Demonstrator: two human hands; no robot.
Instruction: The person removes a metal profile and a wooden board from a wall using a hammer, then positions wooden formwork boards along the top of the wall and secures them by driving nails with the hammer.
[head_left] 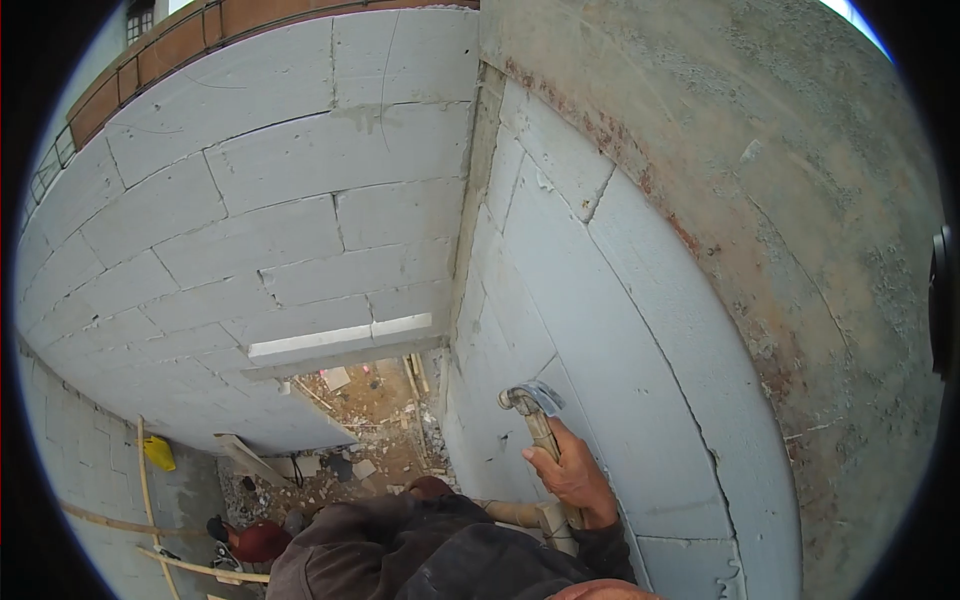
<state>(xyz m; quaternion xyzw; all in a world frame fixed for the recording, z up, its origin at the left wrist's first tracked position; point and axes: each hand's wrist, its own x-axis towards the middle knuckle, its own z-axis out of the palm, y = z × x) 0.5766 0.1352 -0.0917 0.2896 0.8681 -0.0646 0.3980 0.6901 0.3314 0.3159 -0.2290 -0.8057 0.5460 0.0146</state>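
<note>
My right hand (578, 476) is closed round the handle of a claw hammer (530, 402), its metal head pointing up and away from me, close to the white block wall (640, 380) on the right. At the bottom edge, only a small part of my left hand (603, 590) shows; its fingers are out of sight, and what it holds, if anything, cannot be made out. Below the hammer, wooden poles (515, 513) run beside my dark sleeve.
Another block wall (270, 160) stands ahead, with a doorway opening onto rubble (370, 400) far below. A rough concrete surface (800, 200) overhangs at right. At lower left are bamboo poles (148, 490), a yellow object (159, 453) and a person in a red helmet (262, 541).
</note>
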